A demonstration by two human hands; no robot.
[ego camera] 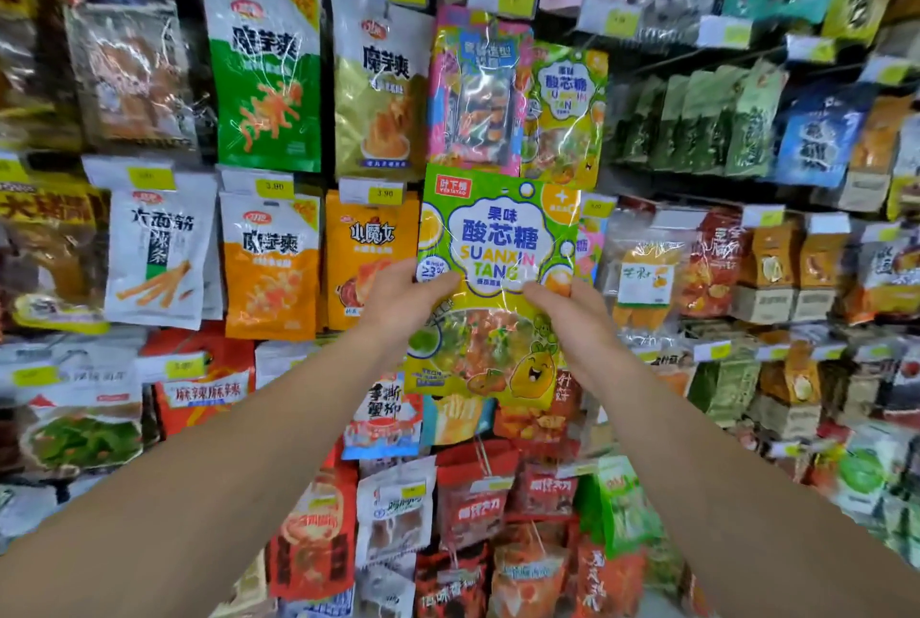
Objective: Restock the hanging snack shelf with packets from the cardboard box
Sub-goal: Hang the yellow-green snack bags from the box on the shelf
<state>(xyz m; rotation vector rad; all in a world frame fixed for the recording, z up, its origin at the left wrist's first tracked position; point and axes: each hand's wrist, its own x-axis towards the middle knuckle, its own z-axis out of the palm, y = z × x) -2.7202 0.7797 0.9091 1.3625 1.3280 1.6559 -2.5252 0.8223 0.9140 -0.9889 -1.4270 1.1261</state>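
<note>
Both hands (413, 299) hold candy packet (498, 269) upright, lengthwise vertical.

Single head-worn wide-angle view, facing forward and slightly down at close range onto a wall of hanging snack packets (269, 70), both forearms reaching in from the lower corners, edges curved by lens distortion.

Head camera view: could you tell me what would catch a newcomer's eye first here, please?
First, the green and yellow candy packet at the centre, gripped from either side by the left hand and the right hand in front of the hanging display. A matching packet hangs just above it, to the right. All around, the snack shelf is crowded with bright packets.
</note>
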